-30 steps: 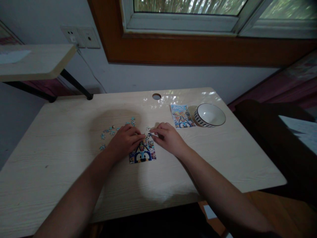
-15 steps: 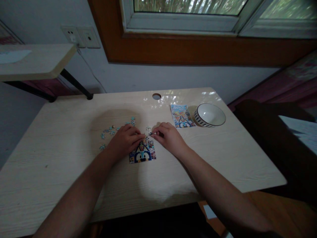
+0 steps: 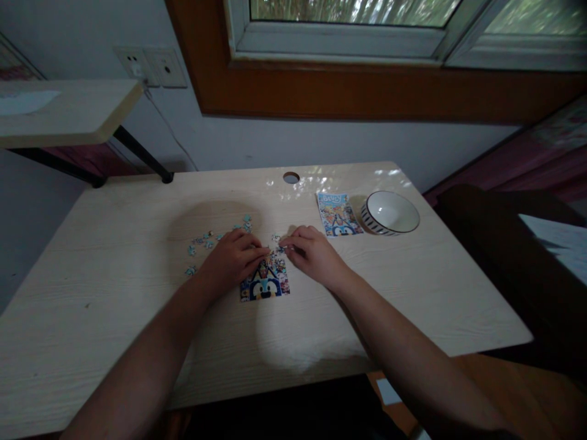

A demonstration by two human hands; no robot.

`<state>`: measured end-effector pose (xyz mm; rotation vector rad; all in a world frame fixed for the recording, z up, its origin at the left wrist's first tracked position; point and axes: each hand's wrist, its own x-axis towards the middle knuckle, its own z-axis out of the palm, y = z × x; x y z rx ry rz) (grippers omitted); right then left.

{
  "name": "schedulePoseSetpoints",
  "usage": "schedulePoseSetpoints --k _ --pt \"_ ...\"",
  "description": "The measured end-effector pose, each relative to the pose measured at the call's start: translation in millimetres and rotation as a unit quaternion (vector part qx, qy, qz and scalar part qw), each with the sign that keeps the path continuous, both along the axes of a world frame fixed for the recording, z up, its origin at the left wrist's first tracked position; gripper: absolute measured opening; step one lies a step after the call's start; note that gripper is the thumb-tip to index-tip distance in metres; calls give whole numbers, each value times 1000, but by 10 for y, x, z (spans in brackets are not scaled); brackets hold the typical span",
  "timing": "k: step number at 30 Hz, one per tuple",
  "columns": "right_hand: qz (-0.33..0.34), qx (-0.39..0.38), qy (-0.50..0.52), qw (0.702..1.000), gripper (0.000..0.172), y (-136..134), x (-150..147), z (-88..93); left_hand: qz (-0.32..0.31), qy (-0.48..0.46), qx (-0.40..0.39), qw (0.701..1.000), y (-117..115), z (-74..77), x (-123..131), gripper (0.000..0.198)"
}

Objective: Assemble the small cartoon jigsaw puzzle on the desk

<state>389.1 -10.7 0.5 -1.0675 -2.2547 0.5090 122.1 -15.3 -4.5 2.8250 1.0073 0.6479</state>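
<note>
A partly joined jigsaw puzzle (image 3: pixel 265 288) with a blue dog's face lies flat on the table between my hands. My left hand (image 3: pixel 233 255) rests over its upper left side, fingers bent together and tips pressed on the puzzle's edge. My right hand (image 3: pixel 312 252) pinches a small puzzle piece (image 3: pixel 280 250) at the upper right edge; the fingertips partly hide it. A pale piece (image 3: pixel 276 238) sits just above the joined part. Several loose blue puzzle pieces (image 3: pixel 209 242) are scattered beyond and left of my left hand, which covers some of that area.
A picture card (image 3: pixel 338 214) with the same dog design lies at the back right, beside a white bowl (image 3: pixel 392 212) with dark stripes. A round cable hole (image 3: pixel 291 178) is near the table's back edge. A raised shelf (image 3: pixel 68 113) stands at the back left.
My right fingertips have shifted slightly on the small piece, which now sits lower against the puzzle's upper edge. My left hand stays in place.
</note>
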Motion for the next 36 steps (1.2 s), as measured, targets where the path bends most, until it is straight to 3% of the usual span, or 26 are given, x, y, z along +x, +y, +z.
schedulePoseSetpoints --k 36 --pt "-25 -8 -27 999 12 15 -42 -66 4 0 -5 1000 1 -22 -6 23"
